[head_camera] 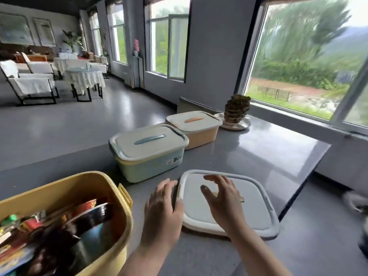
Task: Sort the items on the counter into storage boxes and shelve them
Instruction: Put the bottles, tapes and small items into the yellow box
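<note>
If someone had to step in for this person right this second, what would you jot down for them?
Left hand: at the left edge of the loose white lid, thumb on its rim; whether it grips is unclear.
Right hand: spread just over the lid's middle, fingers relaxed, holding nothing.
Lid lies flat on the grey counter, off its box.
Yellow box, near left: open, already filled with mixed packets.
Blue-green box and orange box behind: lids on.
Done: items boxed, two boxes lidded.
Left: probably put the lid on the yellow box, then shelve all three.
</note>
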The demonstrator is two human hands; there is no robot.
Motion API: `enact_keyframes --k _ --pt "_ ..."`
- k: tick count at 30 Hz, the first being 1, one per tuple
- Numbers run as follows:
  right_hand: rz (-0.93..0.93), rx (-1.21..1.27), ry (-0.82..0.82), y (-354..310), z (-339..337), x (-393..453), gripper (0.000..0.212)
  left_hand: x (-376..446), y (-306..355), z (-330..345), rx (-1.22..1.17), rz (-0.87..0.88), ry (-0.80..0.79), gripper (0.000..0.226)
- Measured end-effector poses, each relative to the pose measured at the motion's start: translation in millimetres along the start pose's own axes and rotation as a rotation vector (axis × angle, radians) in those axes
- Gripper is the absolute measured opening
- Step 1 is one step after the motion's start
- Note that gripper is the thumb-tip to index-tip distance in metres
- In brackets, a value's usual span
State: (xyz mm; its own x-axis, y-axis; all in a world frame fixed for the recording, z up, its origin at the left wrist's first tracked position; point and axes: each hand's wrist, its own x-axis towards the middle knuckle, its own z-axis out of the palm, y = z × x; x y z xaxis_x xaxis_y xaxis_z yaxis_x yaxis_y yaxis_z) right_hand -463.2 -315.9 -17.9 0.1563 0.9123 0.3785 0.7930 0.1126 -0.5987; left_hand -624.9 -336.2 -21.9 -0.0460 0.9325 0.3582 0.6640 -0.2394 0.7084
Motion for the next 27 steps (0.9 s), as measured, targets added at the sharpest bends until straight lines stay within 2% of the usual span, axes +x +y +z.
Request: enact_keyframes --k 4,6,10,14,18,23,27 --pt "0.073 -0.076 -0.058 79 -9 23 0.025 21 6 69 0.021 -0.07 -0.069 0.042" --pt "0.102 -0.111 -0.122 107 -3 32 0.028 27 -1 94 0.032 -0.158 -0.103 0.043" --pt "0.099 -0.174 -0.253 141 18 41 0.037 29 -24 122 0.135 -0.307 -0.179 0.05" --pt "0.081 -0.253 -0.301 161 37 50 0.046 35 -40 136 0.199 -0.4 -0.285 0.06" --pt "0.089 -0.237 -0.315 176 45 53 0.033 37 -43 149 0.229 -0.431 -0.316 0.065" --pt "0.003 -0.152 -0.221 185 48 56 0.014 36 -43 157 0.318 -0.456 -0.285 0.067" --pt "-0.072 -0.195 -0.265 187 53 60 0.008 37 -43 157 0.332 -0.48 -0.254 0.067"
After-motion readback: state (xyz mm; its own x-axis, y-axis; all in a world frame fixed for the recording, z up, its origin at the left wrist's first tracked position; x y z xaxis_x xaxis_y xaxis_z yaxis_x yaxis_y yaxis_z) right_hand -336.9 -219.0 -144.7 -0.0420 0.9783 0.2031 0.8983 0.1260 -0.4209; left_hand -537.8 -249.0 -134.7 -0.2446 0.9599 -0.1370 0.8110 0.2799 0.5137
